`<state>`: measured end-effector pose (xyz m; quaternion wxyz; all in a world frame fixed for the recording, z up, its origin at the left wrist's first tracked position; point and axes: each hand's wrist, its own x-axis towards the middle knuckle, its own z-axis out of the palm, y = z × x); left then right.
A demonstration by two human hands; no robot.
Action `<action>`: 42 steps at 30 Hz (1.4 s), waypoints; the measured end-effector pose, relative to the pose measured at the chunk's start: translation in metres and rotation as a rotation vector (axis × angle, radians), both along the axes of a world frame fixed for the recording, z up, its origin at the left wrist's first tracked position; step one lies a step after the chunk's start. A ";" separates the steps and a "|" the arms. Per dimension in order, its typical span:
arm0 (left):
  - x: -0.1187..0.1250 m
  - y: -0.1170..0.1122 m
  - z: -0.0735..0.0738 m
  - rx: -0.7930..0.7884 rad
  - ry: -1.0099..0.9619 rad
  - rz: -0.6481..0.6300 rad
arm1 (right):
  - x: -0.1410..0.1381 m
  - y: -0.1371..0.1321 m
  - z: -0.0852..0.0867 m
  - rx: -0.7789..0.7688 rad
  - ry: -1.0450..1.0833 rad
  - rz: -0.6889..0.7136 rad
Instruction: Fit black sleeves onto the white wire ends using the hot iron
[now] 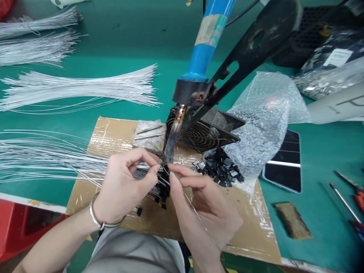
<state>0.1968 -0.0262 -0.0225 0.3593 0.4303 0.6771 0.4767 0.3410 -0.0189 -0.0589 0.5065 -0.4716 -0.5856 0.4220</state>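
Note:
My left hand point(127, 182) pinches a thin white wire point(57, 155) from a fanned bundle and holds its end under the tip of a fixed soldering iron point(173, 134) with a blue handle point(207, 41). My right hand point(199, 201) is closed in a pinch just right of the tip, on a small black part point(165, 169) and what looks like a fine strand of solder. Wires with black parts on their ends point(159, 189) lie on the cardboard point(113, 132) between my hands. A silver bracelet sits on my left wrist.
A pile of small black chips point(222, 168) spills from a bubble-wrap bag point(264, 117). A small fan point(204, 132) and a grey block point(149, 136) stand behind the iron. More white wire bundles point(79, 87) lie left. A phone point(284, 163), a wooden piece point(292, 220) and tools point(349, 197) lie right.

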 end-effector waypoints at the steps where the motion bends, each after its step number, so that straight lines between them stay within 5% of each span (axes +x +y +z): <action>1: 0.000 0.000 0.000 0.003 -0.004 -0.001 | 0.000 0.000 0.000 0.002 0.009 -0.009; 42: -0.001 -0.003 -0.005 0.044 0.011 -0.001 | -0.001 0.001 -0.005 0.043 0.069 0.007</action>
